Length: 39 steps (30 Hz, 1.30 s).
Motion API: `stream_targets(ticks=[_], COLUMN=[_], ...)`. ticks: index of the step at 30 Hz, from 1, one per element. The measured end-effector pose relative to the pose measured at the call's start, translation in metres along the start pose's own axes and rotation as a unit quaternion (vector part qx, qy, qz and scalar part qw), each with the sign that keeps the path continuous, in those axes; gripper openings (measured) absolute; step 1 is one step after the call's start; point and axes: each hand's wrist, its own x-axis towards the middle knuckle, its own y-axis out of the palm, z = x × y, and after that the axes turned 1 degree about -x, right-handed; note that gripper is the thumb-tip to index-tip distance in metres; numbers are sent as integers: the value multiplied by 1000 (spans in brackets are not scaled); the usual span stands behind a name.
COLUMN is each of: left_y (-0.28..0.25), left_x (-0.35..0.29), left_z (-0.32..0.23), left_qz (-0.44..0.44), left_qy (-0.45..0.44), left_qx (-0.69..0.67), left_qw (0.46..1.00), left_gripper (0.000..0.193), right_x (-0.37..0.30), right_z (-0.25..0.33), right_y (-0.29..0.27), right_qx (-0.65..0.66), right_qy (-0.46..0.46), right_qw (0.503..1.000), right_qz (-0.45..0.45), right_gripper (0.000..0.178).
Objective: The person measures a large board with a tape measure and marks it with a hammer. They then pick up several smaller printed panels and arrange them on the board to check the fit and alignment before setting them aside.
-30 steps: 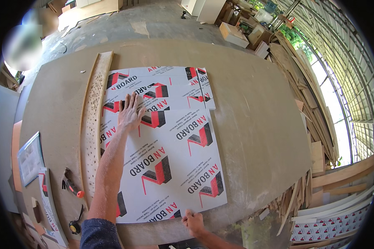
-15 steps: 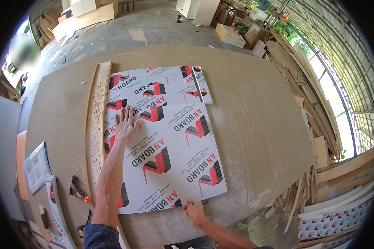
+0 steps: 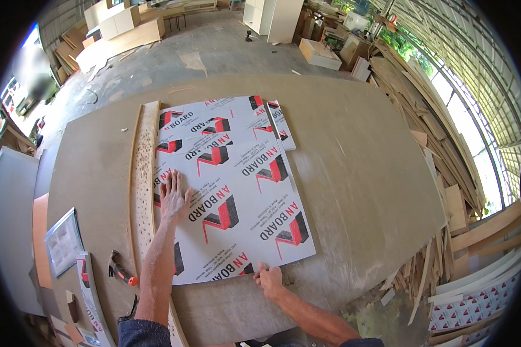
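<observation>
A large white board (image 3: 246, 222) with red and black printed shapes lies on a wide brown sheet-topped table. My left hand (image 3: 176, 199) rests flat near its left edge, fingers stretched forward. At the near edge, my right hand (image 3: 268, 279) has curled fingers gripping the board by its rim. Further off, another white printed panel (image 3: 185, 118) lies against or under the board's far part; which one cannot be told. A long wooden strip (image 3: 143, 165) full of small holes or marks runs along the left side. A narrow white printed piece (image 3: 282, 127) sits at the far right corner.
On the left lie a hammer (image 3: 121, 270), a clear-covered flat packet (image 3: 65, 240) and a curved printed strip (image 3: 92, 298). Stacked wood offcuts (image 3: 431, 133) line the right side beyond the table (image 3: 364, 173). Cabinets (image 3: 118, 26) stand at the back.
The large board has slid slightly away from me, with my right hand still at its near edge. My left hand has shifted nearer along the board. The view has moved a little.
</observation>
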Motion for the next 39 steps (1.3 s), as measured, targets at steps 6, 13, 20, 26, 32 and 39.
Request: stream_targets(ticks=[6, 13, 20, 26, 32, 39], left_y=[2, -4, -7, -34, -24, 0], left_x=[-39, -39, -38, 60, 271, 392], left_z=[8, -6, 9, -15, -28, -50], left_qz=[2, 10, 1, 48, -121, 47], left_qy=[-5, 4, 4, -28, 0, -56], left_qx=[16, -24, 13, 50, -54, -55], left_qw=[1000, 1000, 1000, 997, 991, 996], left_gripper=[80, 79, 76, 51, 72, 110], right_x=[-3, -20, 40, 45, 44, 43], right_z=[-5, 32, 89, 98, 109, 108], right_y=[0, 43, 67, 68, 72, 69], right_qx=[-23, -405, -546, -584, -578, -520], right_qy=[-17, -467, -596, -524, -518, -529], right_qw=[997, 785, 588, 620, 628, 667], right_qz=[72, 50, -19, 21, 51, 64], right_gripper=[36, 34, 69, 76, 79, 78])
